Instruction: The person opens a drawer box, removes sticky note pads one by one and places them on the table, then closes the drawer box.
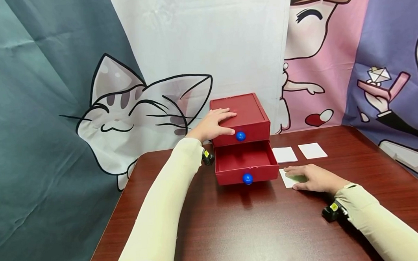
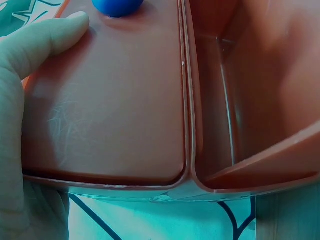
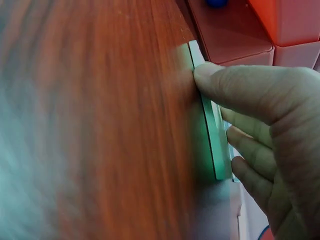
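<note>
A red two-tier drawer box [image 1: 245, 109] stands at the back of the table, its lower drawer [image 1: 244, 174] pulled out and its upper drawer [image 2: 120, 100] pushed in. My left hand [image 1: 214, 124] rests on the box's upper left, fingers spread straight over the top. Its thumb [image 2: 55, 37] lies against the upper front, near the blue knob [image 2: 117, 6]. To the right of the pulled-out drawer, my right hand [image 1: 316, 178] pinches a thin white square with a green edge [image 3: 214, 125] between thumb and fingers. Part of that square is hidden under the hand.
Two more white squares [image 1: 284, 155] [image 1: 313, 150] lie on the brown table [image 1: 235, 235], right of the box. A cloth backdrop [image 1: 190, 41] printed with cartoon figures hangs behind the table. The lower drawer's blue knob [image 1: 248, 179] sticks out toward the front.
</note>
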`<action>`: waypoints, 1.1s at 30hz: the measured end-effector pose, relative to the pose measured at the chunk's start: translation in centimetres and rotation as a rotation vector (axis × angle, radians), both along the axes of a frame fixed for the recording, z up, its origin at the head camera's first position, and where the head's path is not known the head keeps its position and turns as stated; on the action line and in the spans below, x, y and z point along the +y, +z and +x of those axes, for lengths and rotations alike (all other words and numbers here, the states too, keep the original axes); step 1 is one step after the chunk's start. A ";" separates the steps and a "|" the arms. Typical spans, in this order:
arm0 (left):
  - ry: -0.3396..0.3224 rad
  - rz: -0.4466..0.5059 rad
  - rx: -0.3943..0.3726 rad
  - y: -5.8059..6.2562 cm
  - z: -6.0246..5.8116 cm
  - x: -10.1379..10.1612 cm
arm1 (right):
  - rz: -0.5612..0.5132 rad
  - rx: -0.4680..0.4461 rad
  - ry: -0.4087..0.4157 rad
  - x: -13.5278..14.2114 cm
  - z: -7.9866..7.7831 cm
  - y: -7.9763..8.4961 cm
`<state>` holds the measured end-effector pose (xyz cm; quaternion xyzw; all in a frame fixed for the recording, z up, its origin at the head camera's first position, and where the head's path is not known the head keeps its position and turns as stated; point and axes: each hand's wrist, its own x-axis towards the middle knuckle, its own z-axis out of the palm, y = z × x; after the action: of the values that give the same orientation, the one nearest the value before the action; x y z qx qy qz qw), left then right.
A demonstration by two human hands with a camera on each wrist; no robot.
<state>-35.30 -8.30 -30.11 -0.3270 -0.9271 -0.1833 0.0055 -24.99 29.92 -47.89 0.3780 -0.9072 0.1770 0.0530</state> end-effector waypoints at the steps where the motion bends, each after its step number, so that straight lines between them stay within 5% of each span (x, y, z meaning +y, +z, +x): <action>1: 0.000 -0.001 0.001 0.0 0.0 0.0 | -0.001 -0.001 -0.010 0.0 0.0 0.2; 9: -0.002 -0.004 0.005 -0.2 -0.1 -0.1 | -0.221 -0.050 -0.086 -1.4 0.5 2.2; 17: -0.002 -0.003 0.006 0.0 -0.1 -0.1 | -0.596 -0.161 -0.012 -6.1 0.4 1.8; 27: -0.014 -0.012 0.019 -0.1 -0.2 0.0 | -0.721 -0.290 -0.238 -10.3 0.4 0.8; 33: -0.004 0.001 0.009 -0.2 -0.1 -0.1 | -0.757 -0.303 -0.249 -10.6 0.1 0.4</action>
<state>-35.44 -8.38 -30.36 -0.3297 -0.9263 -0.1823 0.0094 -24.93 19.32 -47.52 0.1893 -0.8143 0.5435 0.0749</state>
